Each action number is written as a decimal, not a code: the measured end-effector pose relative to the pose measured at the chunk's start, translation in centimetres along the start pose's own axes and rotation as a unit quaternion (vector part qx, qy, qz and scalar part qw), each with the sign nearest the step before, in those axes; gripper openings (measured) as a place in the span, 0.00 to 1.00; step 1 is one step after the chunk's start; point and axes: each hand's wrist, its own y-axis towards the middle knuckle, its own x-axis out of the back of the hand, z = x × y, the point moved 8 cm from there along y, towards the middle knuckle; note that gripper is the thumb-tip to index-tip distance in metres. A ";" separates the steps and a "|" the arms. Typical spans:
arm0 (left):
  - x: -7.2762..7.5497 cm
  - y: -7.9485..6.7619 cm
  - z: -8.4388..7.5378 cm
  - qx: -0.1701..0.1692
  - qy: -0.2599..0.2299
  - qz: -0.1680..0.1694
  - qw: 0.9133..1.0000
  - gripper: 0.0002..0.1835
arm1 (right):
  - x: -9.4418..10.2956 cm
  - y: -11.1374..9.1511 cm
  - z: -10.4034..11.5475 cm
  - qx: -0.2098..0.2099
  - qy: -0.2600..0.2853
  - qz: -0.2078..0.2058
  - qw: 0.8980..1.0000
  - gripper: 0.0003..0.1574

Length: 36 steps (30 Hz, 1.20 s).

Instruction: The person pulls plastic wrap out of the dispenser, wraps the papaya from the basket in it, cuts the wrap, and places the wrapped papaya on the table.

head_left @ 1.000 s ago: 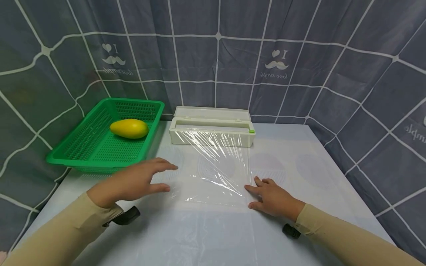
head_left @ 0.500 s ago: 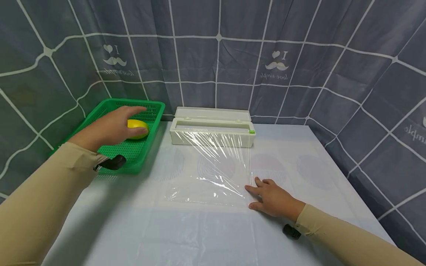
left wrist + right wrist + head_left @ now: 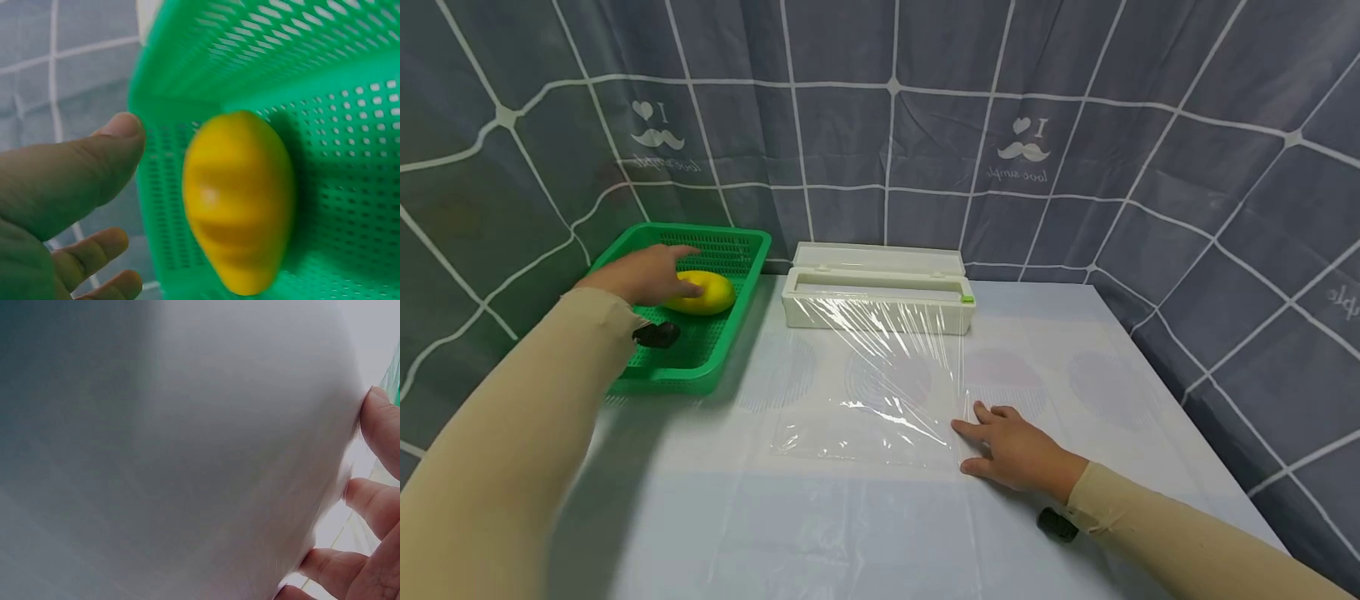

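A yellow mango (image 3: 706, 293) lies in the green plastic basket (image 3: 700, 379) at the left. My left hand (image 3: 643, 275) is over the basket, beside and partly over the mango in the head view. In the left wrist view its thumb (image 3: 106, 156) and fingers are spread, apart from the mango (image 3: 240, 206). A sheet of clear cling film (image 3: 865, 417) runs from the white dispenser box (image 3: 880, 315) down onto the table. Spread fingers of my right hand (image 3: 1018, 446) rest at the film's near right corner; the right wrist view shows the fingertips (image 3: 375, 409) on the surface.
The dispenser's lid (image 3: 880, 257) stands raised at the back, and a small green tab (image 3: 967, 298) sits at its right end. A white cloth covers the table (image 3: 880, 533). A grey curtain (image 3: 955, 133) with white lines encloses the back and sides.
My left hand has gone from beside the film, up and left, over the basket, then lowered to the mango. The right hand has stayed at the film's corner.
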 end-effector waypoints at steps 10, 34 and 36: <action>-3.0 1.7 3.3 0.035 -0.031 0.028 0.999 0.50 | -0.3 0.1 0.1 0.004 0.000 0.006 1.000 0.42; -4.3 2.3 2.9 0.088 -0.049 0.055 0.993 0.49 | 0.0 0.0 -0.4 -0.006 -0.012 -0.006 1.000 0.41; -4.6 2.4 2.9 0.085 -0.066 0.064 0.992 0.48 | -0.1 0.0 -0.4 -0.007 -0.014 -0.005 1.000 0.42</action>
